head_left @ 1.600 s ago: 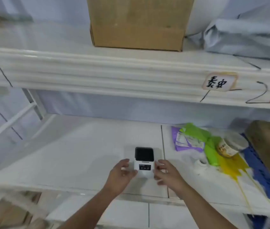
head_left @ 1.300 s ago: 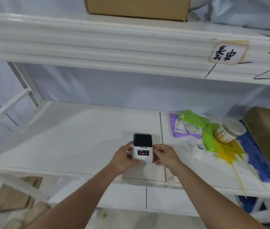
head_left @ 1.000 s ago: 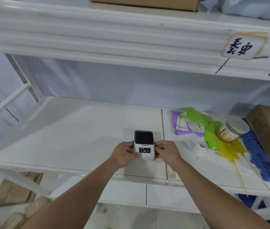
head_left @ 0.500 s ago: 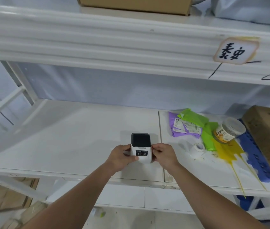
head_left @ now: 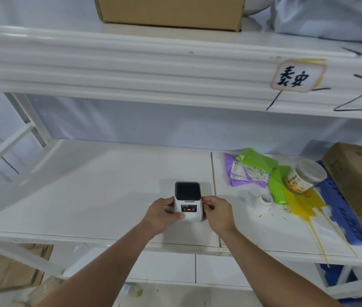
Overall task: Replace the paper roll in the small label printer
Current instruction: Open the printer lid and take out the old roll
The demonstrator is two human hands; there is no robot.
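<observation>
Head view: the white shelf [head_left: 91,196] lies under my grip, where my left hand [head_left: 161,214] and right hand [head_left: 217,212] clasp the label printer [head_left: 187,201] from either side. Right of my grip, well apart, sits a small paper roll [head_left: 264,200].

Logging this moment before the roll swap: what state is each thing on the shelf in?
Label printer: upright on the shelf, lid shut, red light on.
Left hand: gripping the printer's left side.
Right hand: gripping its right side.
Paper roll: lying loose, right of the printer.
Jar: tipped over, lid on.
</observation>
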